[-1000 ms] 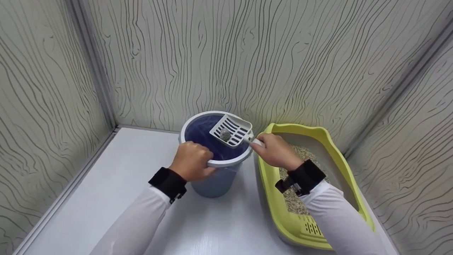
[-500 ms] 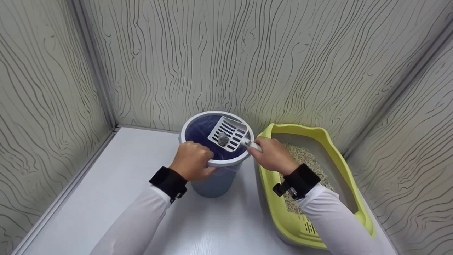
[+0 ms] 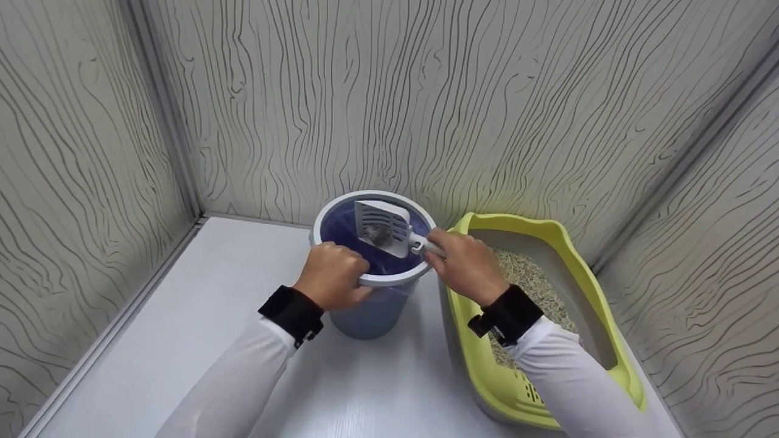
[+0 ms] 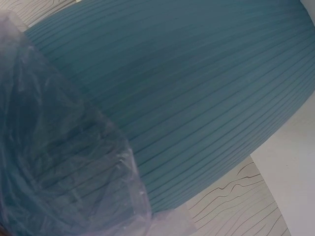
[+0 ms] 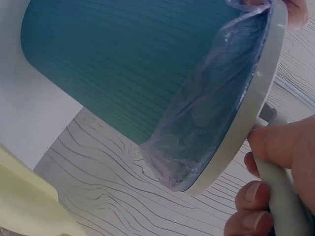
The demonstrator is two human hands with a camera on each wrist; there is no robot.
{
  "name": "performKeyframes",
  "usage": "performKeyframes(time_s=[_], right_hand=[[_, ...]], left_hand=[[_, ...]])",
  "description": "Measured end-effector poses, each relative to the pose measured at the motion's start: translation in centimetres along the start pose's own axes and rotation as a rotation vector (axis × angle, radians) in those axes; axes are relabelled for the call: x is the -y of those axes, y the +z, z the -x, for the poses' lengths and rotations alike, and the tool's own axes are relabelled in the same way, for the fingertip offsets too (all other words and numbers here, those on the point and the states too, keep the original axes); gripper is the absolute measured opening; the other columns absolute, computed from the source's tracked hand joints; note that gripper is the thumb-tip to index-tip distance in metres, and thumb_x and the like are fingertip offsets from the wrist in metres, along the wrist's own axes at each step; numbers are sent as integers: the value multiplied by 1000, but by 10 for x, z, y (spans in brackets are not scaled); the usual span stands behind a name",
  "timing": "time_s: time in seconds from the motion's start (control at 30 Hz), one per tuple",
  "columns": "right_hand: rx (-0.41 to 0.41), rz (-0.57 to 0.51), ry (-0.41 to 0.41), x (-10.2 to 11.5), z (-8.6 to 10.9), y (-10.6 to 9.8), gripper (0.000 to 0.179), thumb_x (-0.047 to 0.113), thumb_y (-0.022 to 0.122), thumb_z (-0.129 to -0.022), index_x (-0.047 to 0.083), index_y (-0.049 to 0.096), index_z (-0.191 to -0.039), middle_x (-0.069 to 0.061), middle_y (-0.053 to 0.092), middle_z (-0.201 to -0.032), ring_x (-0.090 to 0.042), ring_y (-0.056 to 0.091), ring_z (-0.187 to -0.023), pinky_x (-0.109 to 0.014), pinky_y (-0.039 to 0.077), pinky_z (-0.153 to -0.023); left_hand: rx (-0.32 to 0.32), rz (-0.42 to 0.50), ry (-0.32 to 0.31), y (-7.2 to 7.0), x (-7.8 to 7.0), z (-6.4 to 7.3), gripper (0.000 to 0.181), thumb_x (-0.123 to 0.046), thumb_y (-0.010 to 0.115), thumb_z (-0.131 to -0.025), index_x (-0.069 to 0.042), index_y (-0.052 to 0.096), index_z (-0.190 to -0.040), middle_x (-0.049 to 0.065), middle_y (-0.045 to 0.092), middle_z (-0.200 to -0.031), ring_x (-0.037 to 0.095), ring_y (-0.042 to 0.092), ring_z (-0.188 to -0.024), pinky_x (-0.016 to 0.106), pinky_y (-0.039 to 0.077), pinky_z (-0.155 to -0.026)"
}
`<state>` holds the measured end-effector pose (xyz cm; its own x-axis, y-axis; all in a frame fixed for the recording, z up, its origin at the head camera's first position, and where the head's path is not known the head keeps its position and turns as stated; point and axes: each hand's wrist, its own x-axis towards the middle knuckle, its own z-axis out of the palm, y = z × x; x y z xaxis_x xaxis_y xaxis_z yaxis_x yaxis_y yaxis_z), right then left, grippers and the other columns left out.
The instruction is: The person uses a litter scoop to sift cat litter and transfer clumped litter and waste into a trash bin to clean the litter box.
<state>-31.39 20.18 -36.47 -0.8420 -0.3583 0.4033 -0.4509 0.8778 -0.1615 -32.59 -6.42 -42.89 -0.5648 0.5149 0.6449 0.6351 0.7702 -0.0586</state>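
My right hand grips the handle of a white slotted litter scoop, its fingers curled round the grip in the right wrist view. The scoop tilts to the left over the mouth of a blue trash can. A grey litter clump lies on the slots. With curled fingers, my left hand holds the can's pale rim at the near left. A thin translucent bag lines the can and hangs over its outside below the rim. The left wrist view shows the can's ribbed wall and the bag, not the hand's grip.
A yellow-green litter box with beige litter stands right of the can, under my right forearm. Both stand on a white surface. Wood-grain panels rise behind and on both sides.
The scoop has turned from nearly level to a steep leftward tilt, with the clump still on it. My right hand has shifted slightly left and down; the left hand stays on the rim.
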Motion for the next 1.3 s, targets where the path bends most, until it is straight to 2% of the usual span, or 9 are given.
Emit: performKeyframes(time_s=[0.1,0.2,0.43,0.57,0.73,1.0,1.3], right_hand=[[-64,28,-43,-1,2,4,14,22,75,-94,16,67,-104,-6,73,-89,-27,70,-77,-50,54,-65],[-84,28,-50,-3,3,5,13,21,75,-94,16,67,-103,-6,72,-89,-27,70,-77,-51,55,-66],[-31,-32,-6,-4,3,3,12,23,72,-97,16,67,-105,-6,72,-88,-26,67,-76,-48,54,-66],[0,-81,25,-5,3,2,10,24,71,-98,16,66,-102,-4,69,-83,-22,62,-70,-41,49,-63],[39,-173,71,-8,5,1,12,26,71,-98,16,65,-97,-2,62,-77,-18,55,-65,-33,43,-60],[93,-347,150,-14,7,-4,13,26,70,-99,14,71,-105,-3,66,-84,-15,56,-67,-30,46,-62],[115,-442,154,-32,14,-14,14,27,67,-102,14,70,-97,3,50,-75,-8,45,-60,-25,38,-58]], left_hand=[[-9,-4,5,0,-1,0,43,-48,78,-74,-20,51,-55,-7,61,-57,19,62,-54,42,46,-58],[-22,-14,12,0,-1,-1,46,-51,78,-75,-20,51,-54,-7,60,-56,20,61,-54,42,46,-57],[-34,-15,16,0,0,0,48,-53,77,-75,-19,50,-54,-6,60,-55,20,61,-52,42,45,-55],[-27,-8,12,0,-1,0,47,-52,77,-75,-19,51,-54,-6,60,-56,20,61,-52,42,45,-55],[-27,-7,14,0,-2,-1,47,-52,77,-75,-19,51,-54,-6,61,-56,20,62,-53,42,46,-56],[-6,-12,9,0,-1,0,47,-54,76,-77,-19,53,-55,-6,64,-58,20,64,-56,42,47,-58],[-21,2,9,0,-1,1,43,-47,79,-71,-19,51,-55,-6,61,-57,20,61,-54,43,46,-57]])
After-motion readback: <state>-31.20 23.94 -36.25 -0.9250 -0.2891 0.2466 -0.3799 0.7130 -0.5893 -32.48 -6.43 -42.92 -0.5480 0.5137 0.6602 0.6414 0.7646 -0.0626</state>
